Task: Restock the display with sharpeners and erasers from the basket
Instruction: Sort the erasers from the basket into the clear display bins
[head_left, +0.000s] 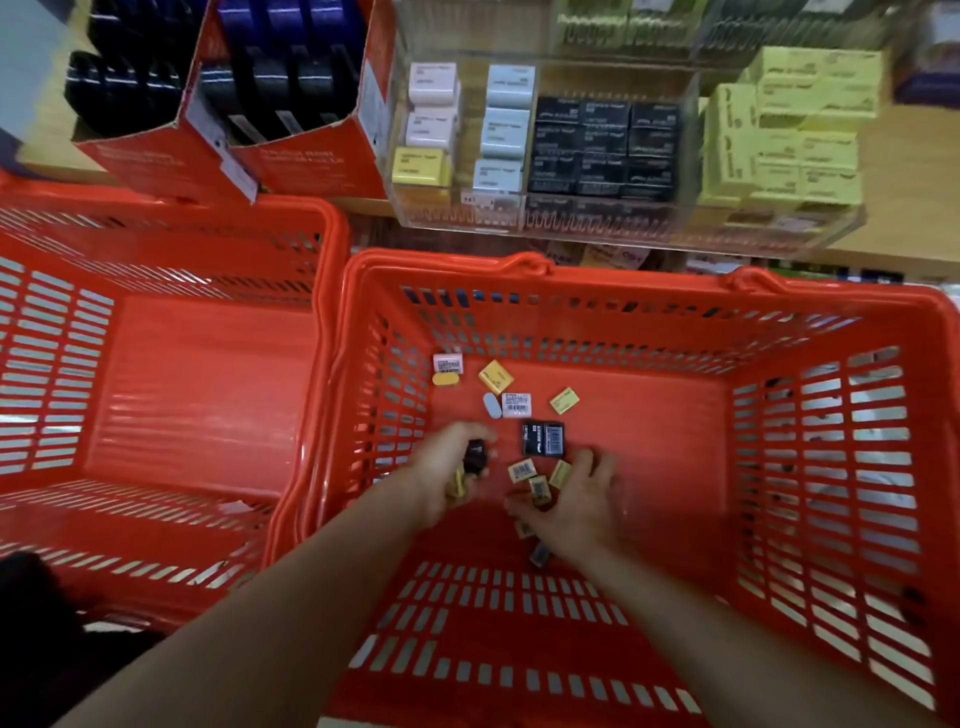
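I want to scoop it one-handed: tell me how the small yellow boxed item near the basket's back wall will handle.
The small yellow box looks light, being tiny against the left hand. Flat faces suggest it won't roll. It may slide on the red plastic basket.

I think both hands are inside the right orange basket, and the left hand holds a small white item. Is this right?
Not fully. Both hands are inside the right orange basket, but the item that the left hand holds is black, not white. The head view shows it. The right hand gathers small yellowish packets.
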